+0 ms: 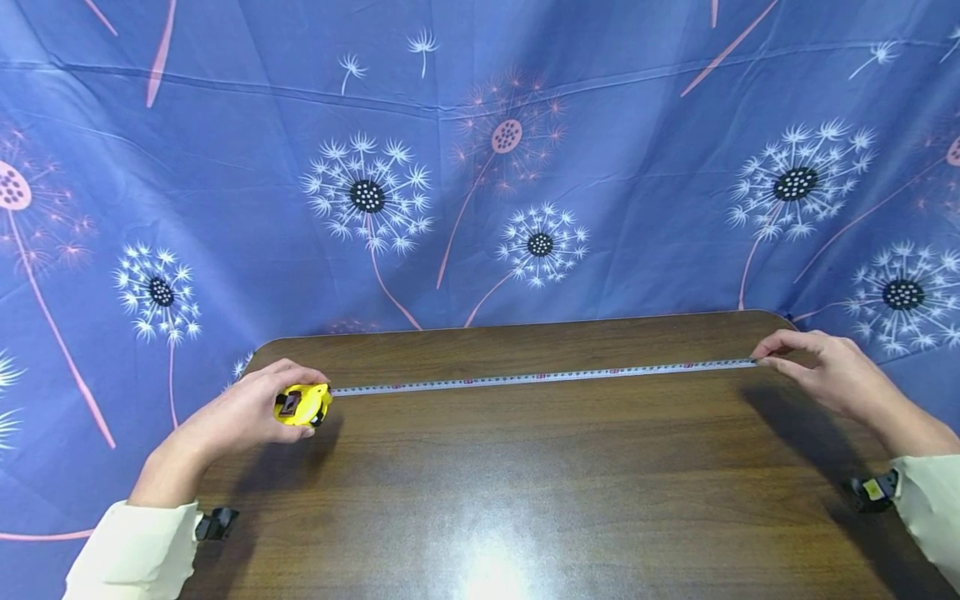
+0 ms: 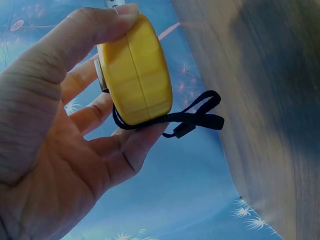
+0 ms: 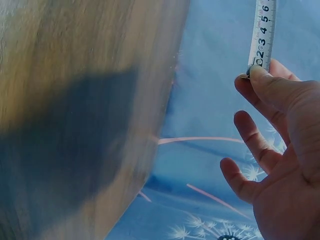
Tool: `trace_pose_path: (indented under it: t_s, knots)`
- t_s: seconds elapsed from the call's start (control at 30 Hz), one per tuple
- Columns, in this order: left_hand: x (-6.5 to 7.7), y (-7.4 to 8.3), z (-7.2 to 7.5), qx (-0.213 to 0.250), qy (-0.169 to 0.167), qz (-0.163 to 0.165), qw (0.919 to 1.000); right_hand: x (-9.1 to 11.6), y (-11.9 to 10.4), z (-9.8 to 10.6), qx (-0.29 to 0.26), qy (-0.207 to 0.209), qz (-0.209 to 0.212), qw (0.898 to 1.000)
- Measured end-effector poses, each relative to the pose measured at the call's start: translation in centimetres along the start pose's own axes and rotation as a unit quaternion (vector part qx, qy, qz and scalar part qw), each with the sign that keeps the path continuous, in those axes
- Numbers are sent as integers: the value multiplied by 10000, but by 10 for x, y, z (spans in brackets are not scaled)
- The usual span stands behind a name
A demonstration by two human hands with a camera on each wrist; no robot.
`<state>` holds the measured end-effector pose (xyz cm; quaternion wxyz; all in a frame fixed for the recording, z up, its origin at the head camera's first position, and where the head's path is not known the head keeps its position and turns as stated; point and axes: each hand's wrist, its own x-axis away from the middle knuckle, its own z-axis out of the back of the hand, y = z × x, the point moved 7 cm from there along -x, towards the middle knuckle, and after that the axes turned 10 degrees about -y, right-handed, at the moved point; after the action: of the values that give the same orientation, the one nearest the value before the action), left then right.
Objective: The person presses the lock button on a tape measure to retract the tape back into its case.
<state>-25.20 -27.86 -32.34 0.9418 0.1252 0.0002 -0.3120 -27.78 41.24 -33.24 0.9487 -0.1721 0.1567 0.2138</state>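
Observation:
My left hand [image 1: 258, 404] grips the yellow case of a tape measure [image 1: 306, 406], thumb on one edge and fingers around the other. A black wrist cord [image 2: 195, 120] loops off the case in the left wrist view. From the case the white blade [image 1: 540, 377] runs out straight to the right, above the table. At its far end my right hand [image 1: 840, 375] pinches the tip between thumb and forefinger. In the right wrist view the blade's low numbers [image 3: 262, 35] show just above the thumb, while the other fingers are spread away from it.
Beneath both hands is a brown wooden table [image 1: 562, 483] with rounded far corners and a bright light reflection near the front. Behind it hangs a blue cloth [image 1: 637, 167] printed with dandelions. Both hands cast shadows on the tabletop.

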Motion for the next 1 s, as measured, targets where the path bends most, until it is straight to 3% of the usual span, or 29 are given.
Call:
trace_pose_path:
  t_s: [0.37,1.0]
  knots:
    - [-2,3,1,17,-84,83,9999,0,-9,-8,-29,-192,91,9998]
    - [-5,8,-2,90,-202,43,9997,0,-24,-17,-184,-75,327,9993]
